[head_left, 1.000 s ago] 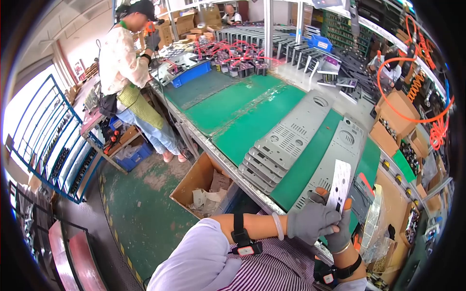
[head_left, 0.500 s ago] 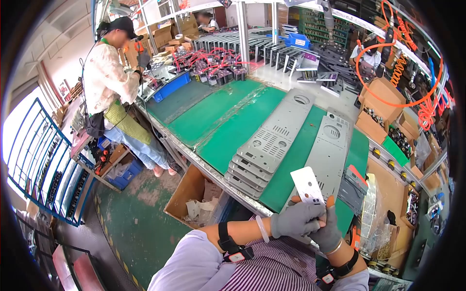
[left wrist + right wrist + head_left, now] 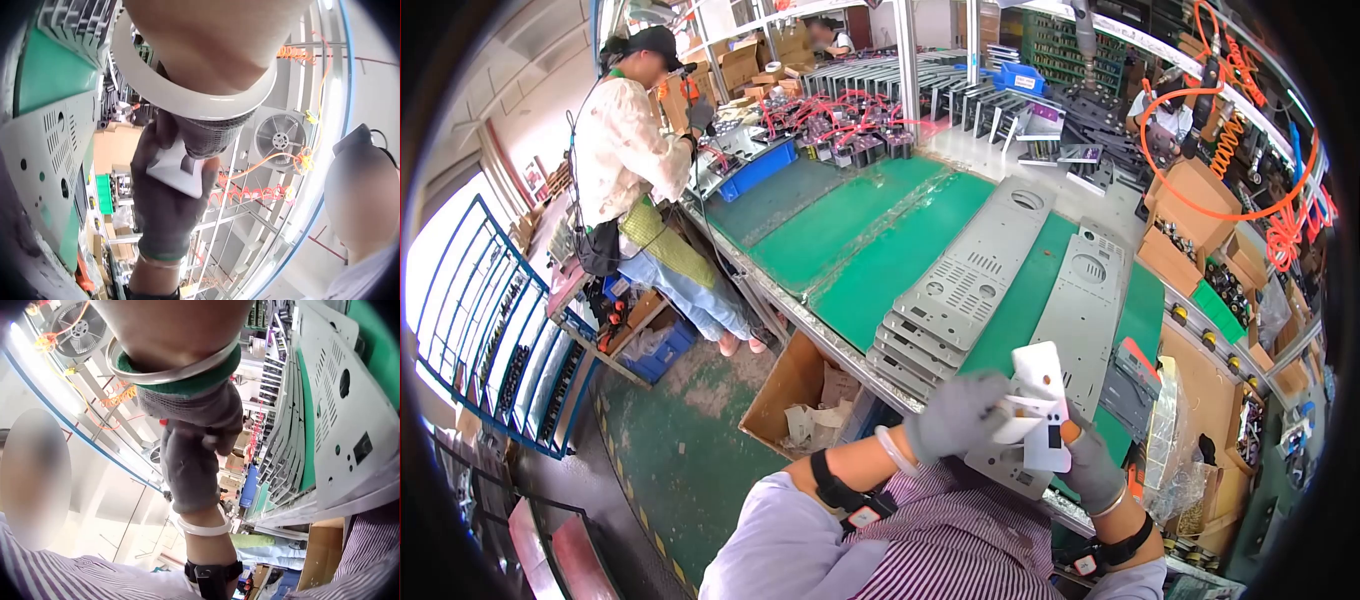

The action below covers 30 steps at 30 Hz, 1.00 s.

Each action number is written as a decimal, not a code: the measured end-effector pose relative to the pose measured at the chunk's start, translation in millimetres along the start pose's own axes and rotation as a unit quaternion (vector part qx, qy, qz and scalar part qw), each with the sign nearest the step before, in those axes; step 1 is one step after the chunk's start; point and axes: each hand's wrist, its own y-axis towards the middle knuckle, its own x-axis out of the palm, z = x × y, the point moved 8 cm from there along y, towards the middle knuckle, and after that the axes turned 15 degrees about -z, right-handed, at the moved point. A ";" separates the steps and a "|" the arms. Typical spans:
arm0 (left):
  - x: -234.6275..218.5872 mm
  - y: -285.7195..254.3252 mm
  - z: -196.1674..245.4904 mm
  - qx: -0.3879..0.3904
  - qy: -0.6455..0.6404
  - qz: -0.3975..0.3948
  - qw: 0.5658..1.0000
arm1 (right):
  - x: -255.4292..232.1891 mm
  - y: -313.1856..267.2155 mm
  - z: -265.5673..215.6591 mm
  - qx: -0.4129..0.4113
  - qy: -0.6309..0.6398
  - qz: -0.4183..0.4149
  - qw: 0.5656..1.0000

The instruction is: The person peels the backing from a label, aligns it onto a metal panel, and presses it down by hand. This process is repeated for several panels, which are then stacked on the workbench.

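In the head view my gloved right hand holds a thin white label with dark cut-outs, over the near end of a single grey metal panel. My gloved left hand, blurred, pinches a white backing strip that curls away from the label's left side. The left wrist view shows part of the label between both hands. In the right wrist view the hands hide it. Left of the single panel lies a stack of similar grey panels.
Green matting covers the bench. A dark grey part lies at right, near clear plastic wrap. Below the bench edge stands an open cardboard box. Another person works at the far left. An orange hose hangs at right.
My left hand has moved left, away from the right hand, drawing the backing strip off the label. The label has turned more upright in the right hand.
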 end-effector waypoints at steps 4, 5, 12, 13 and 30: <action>-46.0 -37.2 -46.2 -0.060 0.005 0.073 0.996 | 17.5 -0.3 12.5 0.104 0.148 -0.115 0.977; -56.3 -56.9 -69.6 -0.130 0.034 0.102 0.986 | 19.8 0.9 9.4 0.115 0.099 -0.113 0.982; -78.1 -299.8 -241.6 -0.583 0.160 0.089 0.791 | -43.8 -35.9 32.2 0.073 0.008 -0.015 0.997; -68.4 -326.0 -254.4 -0.621 0.151 0.070 0.766 | -36.5 -40.4 26.3 0.109 0.025 0.004 0.994; 96.3 -166.7 -145.3 -0.369 -0.416 -0.298 0.776 | -9.2 -84.3 23.8 0.018 -0.765 0.071 0.640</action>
